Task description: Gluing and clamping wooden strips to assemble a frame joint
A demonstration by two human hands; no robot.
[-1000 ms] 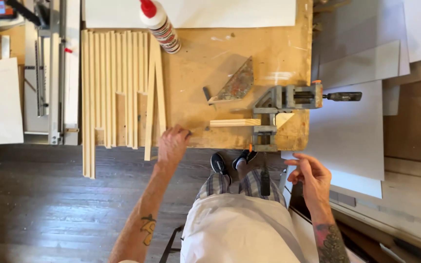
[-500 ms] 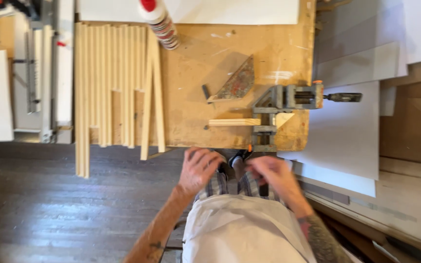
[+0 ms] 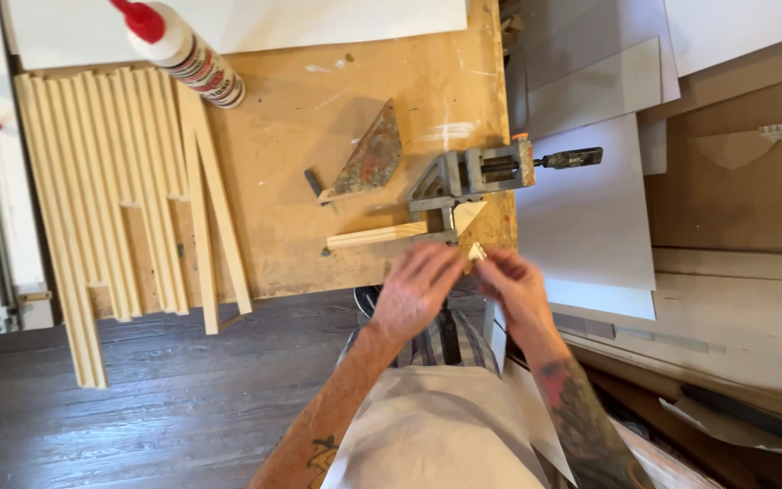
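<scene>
Both hands meet at the front edge of a plywood work board [image 3: 319, 136]. My left hand [image 3: 416, 290] and my right hand [image 3: 510, 282] pinch a small pale wood piece [image 3: 476, 253] between their fingertips. Just beyond them a grey metal corner clamp [image 3: 463, 177] holds a short wood strip [image 3: 375, 237] lying crosswise. A second light wood piece [image 3: 467, 215] sits in the clamp's corner.
Several long wood strips [image 3: 110, 199] lie side by side on the left of the board. A glue bottle with a red cap [image 3: 183, 50] lies at the top left. A rusty triangular trowel [image 3: 371, 156] rests mid-board. Pale sheets [image 3: 590, 217] lie on the right; dark wood floor [image 3: 138, 417] below.
My left hand left the board's front edge and my right hand rose from beside my lap. Both came together near the clamp and now hold a small wood piece.
</scene>
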